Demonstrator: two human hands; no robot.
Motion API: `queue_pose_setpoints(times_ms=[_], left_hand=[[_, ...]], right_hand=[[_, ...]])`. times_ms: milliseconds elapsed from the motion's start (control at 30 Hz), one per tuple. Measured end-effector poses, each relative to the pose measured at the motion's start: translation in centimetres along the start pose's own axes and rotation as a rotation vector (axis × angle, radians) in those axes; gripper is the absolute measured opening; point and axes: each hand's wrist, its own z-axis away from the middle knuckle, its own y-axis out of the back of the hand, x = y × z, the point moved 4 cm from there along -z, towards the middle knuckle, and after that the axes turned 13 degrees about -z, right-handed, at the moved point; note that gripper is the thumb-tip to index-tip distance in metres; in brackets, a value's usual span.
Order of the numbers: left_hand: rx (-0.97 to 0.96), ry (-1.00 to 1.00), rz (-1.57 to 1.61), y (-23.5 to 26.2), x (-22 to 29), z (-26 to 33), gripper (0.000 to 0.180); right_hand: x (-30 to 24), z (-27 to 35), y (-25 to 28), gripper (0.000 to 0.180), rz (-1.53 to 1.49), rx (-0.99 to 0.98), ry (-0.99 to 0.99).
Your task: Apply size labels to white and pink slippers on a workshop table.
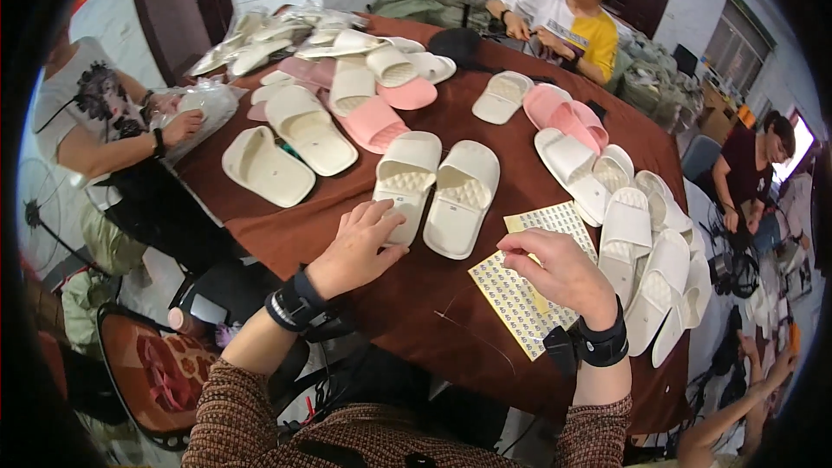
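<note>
A pair of cream slippers lies in front of me, toes away: the left slipper (407, 169) and the right slipper (462, 199). Each has a small label on its insole. My left hand (357, 247) is at the left slipper's heel, fingers apart and curved over its edge; whether it presses on it I cannot tell. Over the yellow-edged sticker sheets (507, 295), my right hand (559, 269) is closed in a pinch, thumb against fingers. What sits between those fingertips, if anything, is too small to see. Both wrists wear black straps.
More cream slippers (654, 273) overlap at the right, beside pink slippers (555, 113). Cream and pink slippers (334, 91) are heaped at the far left, with bagged ones behind. Co-workers stand or sit around the brown-covered table (347, 312). An orange chair (130, 364) is at the lower left.
</note>
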Motion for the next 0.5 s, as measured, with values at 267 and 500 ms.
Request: queue_pose_setpoints(times_ms=[267, 500], left_hand=[[-0.119, -0.249, -0.171, -1.5, 1.8, -2.4, 0.059], [-0.016, -0.348, -0.413, -3.0, 2.1, -3.0, 0.059]], right_hand=[[2.7, -0.4, 0.2, 0.021, -0.053, 0.063, -0.13], [3.5, -0.7, -0.4, 0.022, -0.069, 0.038, -0.155]])
